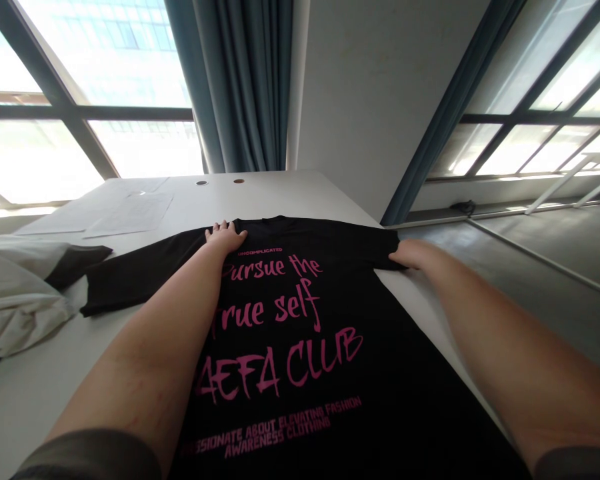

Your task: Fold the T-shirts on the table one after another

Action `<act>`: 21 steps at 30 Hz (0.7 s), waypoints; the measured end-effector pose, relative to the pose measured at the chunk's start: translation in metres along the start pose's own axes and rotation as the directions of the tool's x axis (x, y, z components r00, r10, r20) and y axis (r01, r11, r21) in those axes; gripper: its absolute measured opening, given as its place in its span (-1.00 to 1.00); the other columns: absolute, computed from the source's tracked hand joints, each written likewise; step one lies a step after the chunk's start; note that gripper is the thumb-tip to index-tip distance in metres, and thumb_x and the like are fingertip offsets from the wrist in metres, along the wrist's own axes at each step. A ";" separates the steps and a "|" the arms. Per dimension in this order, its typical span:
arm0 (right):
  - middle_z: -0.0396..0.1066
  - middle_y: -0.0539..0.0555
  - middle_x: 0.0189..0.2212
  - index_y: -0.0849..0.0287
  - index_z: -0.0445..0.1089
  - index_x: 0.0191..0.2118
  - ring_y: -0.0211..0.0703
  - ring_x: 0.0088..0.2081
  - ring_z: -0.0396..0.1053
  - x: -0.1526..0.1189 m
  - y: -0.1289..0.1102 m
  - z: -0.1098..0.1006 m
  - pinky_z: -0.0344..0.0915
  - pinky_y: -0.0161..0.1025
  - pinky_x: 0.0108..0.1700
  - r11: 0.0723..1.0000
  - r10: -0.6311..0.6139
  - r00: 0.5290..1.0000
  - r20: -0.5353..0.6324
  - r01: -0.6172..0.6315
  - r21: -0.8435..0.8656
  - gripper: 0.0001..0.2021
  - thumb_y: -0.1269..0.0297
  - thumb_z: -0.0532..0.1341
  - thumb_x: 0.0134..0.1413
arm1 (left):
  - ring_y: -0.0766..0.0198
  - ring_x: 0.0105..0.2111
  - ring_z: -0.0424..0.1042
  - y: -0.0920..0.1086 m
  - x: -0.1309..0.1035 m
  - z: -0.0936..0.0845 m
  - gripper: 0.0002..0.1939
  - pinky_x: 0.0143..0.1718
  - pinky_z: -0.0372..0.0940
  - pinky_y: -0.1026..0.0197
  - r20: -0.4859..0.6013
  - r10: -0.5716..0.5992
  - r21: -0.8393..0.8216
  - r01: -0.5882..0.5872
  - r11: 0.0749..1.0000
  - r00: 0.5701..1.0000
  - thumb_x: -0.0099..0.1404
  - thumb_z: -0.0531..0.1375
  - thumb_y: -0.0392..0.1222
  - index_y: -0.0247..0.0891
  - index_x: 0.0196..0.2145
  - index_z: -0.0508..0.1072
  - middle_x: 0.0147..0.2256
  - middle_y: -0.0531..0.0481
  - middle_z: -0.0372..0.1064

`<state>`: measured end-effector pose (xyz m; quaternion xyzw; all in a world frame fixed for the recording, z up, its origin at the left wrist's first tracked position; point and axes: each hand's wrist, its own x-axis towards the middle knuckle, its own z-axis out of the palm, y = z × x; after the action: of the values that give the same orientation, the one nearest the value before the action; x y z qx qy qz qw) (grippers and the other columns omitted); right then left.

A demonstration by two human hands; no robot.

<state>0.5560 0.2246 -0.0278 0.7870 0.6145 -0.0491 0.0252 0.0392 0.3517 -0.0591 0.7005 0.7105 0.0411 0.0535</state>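
Observation:
A black T-shirt (pixel 380 373) with pink lettering lies spread on a white table (pixel 300 190), its collar toward the far edge. My left hand (pixel 226 237) rests flat on the shirt near the collar, at the left shoulder, with its fingers apart. At the cuff of the right sleeve, my right hand (pixel 407 255) has its fingers closed on the fabric; part of those fingers is hidden. The left sleeve stretches out across the table toward the left.
A crumpled white and dark garment (pixel 17 293) lies at the table's left. Paper sheets (pixel 130 212) lie at the back left. Behind the table are a blue curtain (pixel 245 87) and windows. A white metal frame (pixel 555 187) stands at the right.

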 end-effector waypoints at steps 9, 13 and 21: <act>0.49 0.15 -0.22 0.12 0.35 -0.10 -0.06 -0.30 0.54 -0.026 -0.013 -0.017 0.63 -0.07 -0.28 0.614 0.114 0.985 0.133 -0.175 0.770 -0.71 0.32 0.36 0.06 | -0.32 0.49 -0.22 0.001 0.000 -0.001 -0.09 0.42 -0.16 -0.45 0.015 -0.014 0.006 0.014 1.000 1.000 0.43 -0.15 0.36 -0.29 0.51 0.05 0.52 -0.26 -0.22; 0.50 0.13 -0.20 0.10 0.22 0.10 -0.13 -0.39 0.53 -0.030 -0.008 -0.020 0.63 -0.07 -0.26 0.494 0.038 0.980 0.196 -0.189 0.848 -0.46 0.36 0.41 0.04 | -0.36 0.48 -0.21 0.002 -0.002 -0.002 -0.10 0.40 -0.15 -0.48 0.009 -0.006 0.001 0.006 1.000 1.000 0.43 -0.14 0.35 -0.29 0.50 0.07 0.52 -0.29 -0.21; 0.53 0.18 -0.31 0.13 0.45 -0.25 -0.11 -0.41 0.49 -0.025 0.004 -0.018 0.61 -0.13 -0.30 0.564 0.072 0.961 0.267 -0.260 0.784 -0.79 0.23 0.45 0.04 | -0.33 0.49 -0.24 0.002 -0.002 -0.003 -0.09 0.42 -0.17 -0.44 0.026 -0.022 0.009 0.022 1.000 0.999 0.42 -0.15 0.37 -0.27 0.51 0.04 0.53 -0.25 -0.23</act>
<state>0.5548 0.2009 -0.0073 0.7557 0.4404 -0.4028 -0.2697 0.0409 0.3495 -0.0562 0.6933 0.7176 0.0283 0.0600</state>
